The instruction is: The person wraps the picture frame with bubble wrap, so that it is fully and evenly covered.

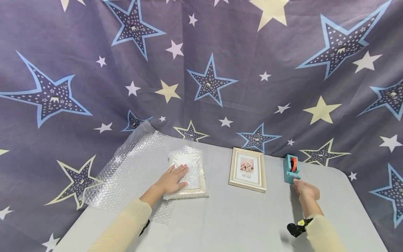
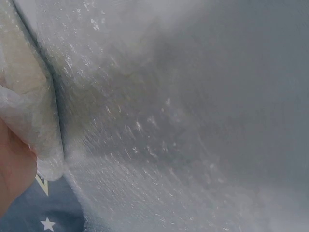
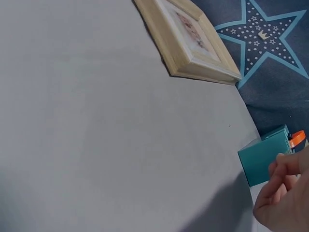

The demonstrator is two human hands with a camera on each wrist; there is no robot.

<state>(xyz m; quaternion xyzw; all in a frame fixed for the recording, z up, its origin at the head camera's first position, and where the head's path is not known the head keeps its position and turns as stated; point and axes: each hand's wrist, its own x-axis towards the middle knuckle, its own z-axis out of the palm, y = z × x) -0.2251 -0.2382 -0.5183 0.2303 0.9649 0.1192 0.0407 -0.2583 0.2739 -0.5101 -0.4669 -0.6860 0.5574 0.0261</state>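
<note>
My left hand [image 1: 171, 179] lies flat with fingers spread on a bubble-wrapped picture frame [image 1: 196, 164], whose pale border shows through the plastic. The wrapped edge also shows at the left of the left wrist view. Over on the right, my right hand [image 1: 306, 192] is at the front end of a teal tape dispenser [image 1: 287, 171] with an orange-red roll core [image 1: 293, 163]. Its thumb and index fingertips pinch together there, at the tape's end; the clear tape itself is hardly visible. The right wrist view shows this hand [image 3: 285, 193] with its other fingers curled.
A second picture frame [image 1: 247, 169], cream-edged with a floral print, lies unwrapped between the hands. Loose bubble wrap [image 1: 135, 164] spreads left of the wrapped frame and hangs past the edge of the white table [image 1: 220, 217]. A star-patterned curtain [image 1: 220, 42] hangs behind.
</note>
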